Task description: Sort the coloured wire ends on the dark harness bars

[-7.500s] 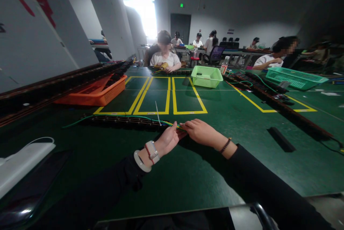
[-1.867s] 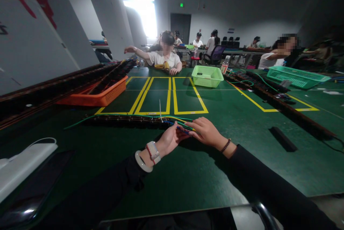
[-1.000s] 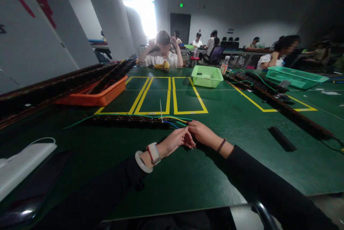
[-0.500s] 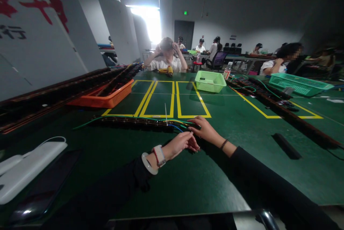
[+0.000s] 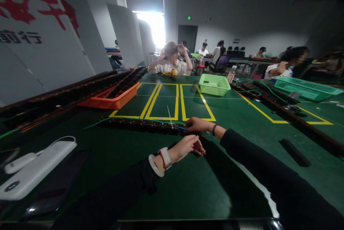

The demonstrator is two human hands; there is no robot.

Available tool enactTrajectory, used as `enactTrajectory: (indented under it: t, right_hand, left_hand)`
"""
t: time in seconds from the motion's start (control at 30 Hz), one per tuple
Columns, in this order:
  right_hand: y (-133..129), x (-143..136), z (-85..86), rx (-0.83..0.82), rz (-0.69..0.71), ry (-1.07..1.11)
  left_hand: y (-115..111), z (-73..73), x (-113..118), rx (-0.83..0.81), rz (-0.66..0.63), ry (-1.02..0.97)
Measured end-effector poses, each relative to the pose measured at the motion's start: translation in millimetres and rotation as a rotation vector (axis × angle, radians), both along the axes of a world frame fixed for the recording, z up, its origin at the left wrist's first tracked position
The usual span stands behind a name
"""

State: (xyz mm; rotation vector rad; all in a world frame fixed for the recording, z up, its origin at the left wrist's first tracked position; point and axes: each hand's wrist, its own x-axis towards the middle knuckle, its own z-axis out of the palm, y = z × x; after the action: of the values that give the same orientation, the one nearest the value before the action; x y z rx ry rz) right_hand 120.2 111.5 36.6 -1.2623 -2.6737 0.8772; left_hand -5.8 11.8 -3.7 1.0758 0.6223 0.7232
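Note:
A long dark strip with wires (image 5: 139,123) lies across the green table in front of me. A white cable tie (image 5: 170,117) stands up near its right end, its tail pointing upward. Blue, green and yellow wires (image 5: 179,127) run out of that end, under the fingers of my right hand (image 5: 198,125). These fingers are bent down over the wires; the tips are partly hidden. Closer to me, my left hand (image 5: 189,145) hovers beside the wires with loosely bent fingers, some apart, and nothing visible in them.
An orange basket (image 5: 118,97) with long dark strips is at left, a light-green basket (image 5: 215,86) at the back. A white power bank (image 5: 40,169) and dark phone (image 5: 57,183) lie front left. A black bar (image 5: 295,152) lies right. A person (image 5: 172,60) sits opposite.
My right hand has moved left along the wires, closer to the cable tie. My left hand has hardly moved against the table. The whole view has shifted slightly.

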Motion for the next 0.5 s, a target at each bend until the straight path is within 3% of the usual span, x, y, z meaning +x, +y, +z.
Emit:
enactTrajectory:
  t: [0.27, 0.33, 0.43, 0.5]
  right_hand:
    - [2, 5, -1.4, -0.326, -0.061, 0.166]
    - [1, 6, 0.2, -0.238, -0.044, 0.127]
    - [-5, 4, 4.0, 0.08, -0.026, -0.004]
    - [-14, 2, 5.0, 0.21, -0.039, -0.042]
  left_hand:
    - [-2, 5.6, 0, -0.088, 0.045, -0.057]
    - [-1, 7.0, 0, -0.182, 0.092, -0.112]
    - [2, 8.0, 0, -0.285, 0.148, -0.193]
    - [3, 7.5, 1, -0.314, 0.19, -0.242]
